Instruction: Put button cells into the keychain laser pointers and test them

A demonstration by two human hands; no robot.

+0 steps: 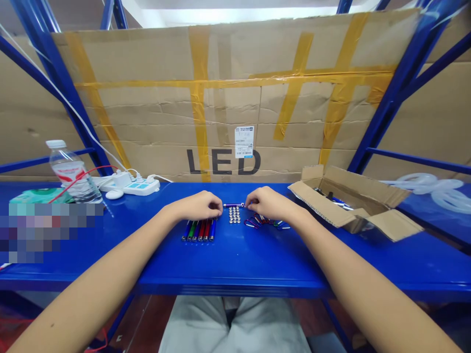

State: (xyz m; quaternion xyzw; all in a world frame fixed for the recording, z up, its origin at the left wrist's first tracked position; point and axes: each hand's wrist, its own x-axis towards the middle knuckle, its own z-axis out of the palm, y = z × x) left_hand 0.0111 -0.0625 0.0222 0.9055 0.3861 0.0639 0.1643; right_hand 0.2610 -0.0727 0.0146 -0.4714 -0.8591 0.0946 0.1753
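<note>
Purple tube [234,205]: slim and shiny with a silvery right end, lying crosswise just beyond the discs [234,217], between the fingertips of the left hand [206,206] and right hand [263,202]; whether either grips it is too small to tell. The discs, small, round and silvery, lie flat in a compact grid. Left of the discs, blue, green and red pens [207,229] lie side by side, silvery ends nearest the viewer, far ends partly hidden. Right of the discs, coloured looped clips [262,218] lie loosely clustered.
</note>
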